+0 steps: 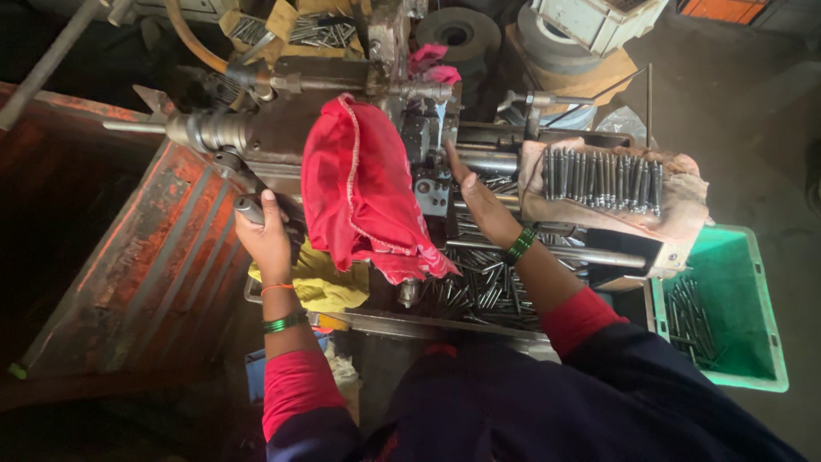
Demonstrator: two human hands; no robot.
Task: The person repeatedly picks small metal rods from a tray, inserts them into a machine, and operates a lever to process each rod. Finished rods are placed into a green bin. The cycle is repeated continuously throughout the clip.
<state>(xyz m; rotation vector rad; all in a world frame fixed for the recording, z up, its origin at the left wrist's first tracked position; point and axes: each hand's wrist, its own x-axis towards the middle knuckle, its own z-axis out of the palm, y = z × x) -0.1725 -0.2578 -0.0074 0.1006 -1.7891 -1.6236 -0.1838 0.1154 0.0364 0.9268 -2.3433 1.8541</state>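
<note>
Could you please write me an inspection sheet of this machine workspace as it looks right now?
Surface: grey metal machine bed with a tray of loose steel pins below it.
Job's things: round metal lever handle; dark machine head.
Clutter: red cloth draped over the machine; yellow rag under it; row of steel pins on a brown sack; green plastic crate with a few pins inside.
Grippers: left hand closed around the lever handle; right hand open, fingers reaching to the machine head.
Cables: nothing seen.
Surroundings: rusty orange metal panel at left; grey concrete floor at right.
</note>
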